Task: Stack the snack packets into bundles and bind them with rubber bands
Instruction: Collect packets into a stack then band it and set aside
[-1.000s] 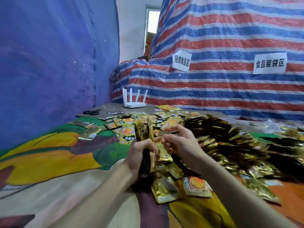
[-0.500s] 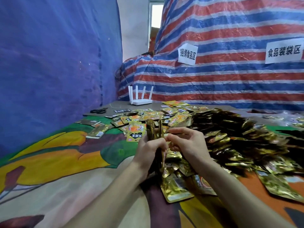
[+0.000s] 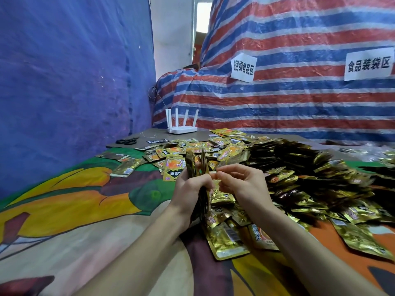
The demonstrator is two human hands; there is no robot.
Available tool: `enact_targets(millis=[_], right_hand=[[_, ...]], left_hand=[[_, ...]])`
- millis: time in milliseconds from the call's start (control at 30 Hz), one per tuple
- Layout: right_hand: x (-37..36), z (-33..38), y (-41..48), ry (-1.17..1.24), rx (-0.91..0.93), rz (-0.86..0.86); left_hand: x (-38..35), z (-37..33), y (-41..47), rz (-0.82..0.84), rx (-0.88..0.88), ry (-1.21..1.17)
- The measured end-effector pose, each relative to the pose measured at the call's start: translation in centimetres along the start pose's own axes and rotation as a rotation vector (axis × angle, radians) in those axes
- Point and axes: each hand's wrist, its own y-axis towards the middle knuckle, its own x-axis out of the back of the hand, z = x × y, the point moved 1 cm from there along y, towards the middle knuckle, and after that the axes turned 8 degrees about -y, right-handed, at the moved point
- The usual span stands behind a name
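Printed cloth (image 3: 85, 210); stack (image 3: 193, 165) still in left hand (image 3: 190, 189)

The gold packet that the right hand (image 3: 243, 184) pressed to the stack of packets (image 3: 195, 165) a second ago has joined it. The left hand (image 3: 190, 189) grips the stack more upright, and the right fingertips have drawn in.

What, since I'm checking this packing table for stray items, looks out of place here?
A white router stands at the far end of the table, with black scissors left of it; both look odd beside the snack packets. The stack that the left hand grips splays open at its top, not squared.
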Motion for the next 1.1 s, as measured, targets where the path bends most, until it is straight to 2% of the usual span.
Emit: enact_targets(millis=[267, 400, 467, 567, 667, 767, 833, 900, 1100], right_hand=[[0.0, 0.3, -0.3, 0.012, -0.03, -0.025], [0.2, 0.2, -0.3, 0.106, -0.174, -0.006], [0.4, 0.3, -0.2, 0.168, -0.25, 0.081], [0.7, 1.0, 0.0, 0.25, -0.323, 0.326], [1.2, 1.9, -0.1, 0.4, -0.284, 0.485], [1.5, 2.4, 0.1, 0.703, -0.277, 0.372], [1.3, 2.2, 0.0, 0.822, -0.257, 0.311], [1.0, 1.9, 0.0, 0.815, -0.22, 0.318], [0.5, 1.3, -0.2, 0.585, -0.149, 0.299]], left_hand=[[0.3, 0.3, 0.3, 0.042, 0.122, -0.047], [0.6, 0.2, 0.5, 0.107, 0.171, -0.065], [0.5, 0.2, 0.6, 0.169, 0.216, -0.227], [0.8, 0.1, 1.1, 0.187, 0.249, -0.498], [1.2, -0.2, 1.3, 0.222, 0.241, -0.596], [1.1, -0.2, 1.0, 0.269, 0.253, -0.639], [1.0, -0.1, 1.0, 0.287, 0.26, -0.644], [1.0, -0.1, 1.1, 0.305, 0.263, -0.637], [0.9, 0.0, 0.8, 0.387, 0.266, -0.546]])
